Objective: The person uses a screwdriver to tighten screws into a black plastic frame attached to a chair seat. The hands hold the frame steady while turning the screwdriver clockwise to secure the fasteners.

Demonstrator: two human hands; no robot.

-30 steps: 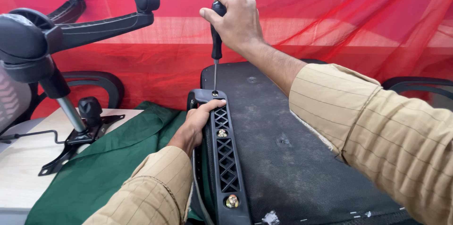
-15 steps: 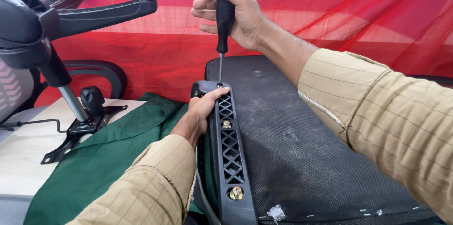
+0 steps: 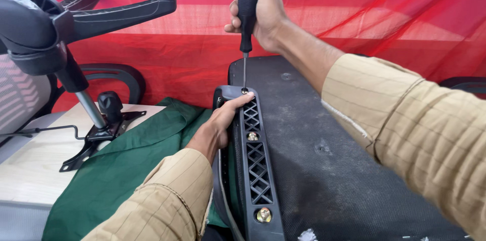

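Observation:
My right hand grips the black handle of a screwdriver, held upright. Its thin shaft points down at the top end of a black lattice armrest bracket. This bracket lies along the left edge of an upturned black chair seat. My left hand clasps the bracket's upper left side, thumb near the screwdriver tip. Two brass-coloured bolts sit in the bracket, one mid-way and one near the bottom.
An upturned chair base with castor arms and a gas cylinder stands at the left on a light wooden table. Green cloth covers the table beside the seat. Red fabric hangs behind.
My right hand has shifted its grip down the screwdriver handle and turned. The view has drawn a little closer. My left hand stays on the bracket.

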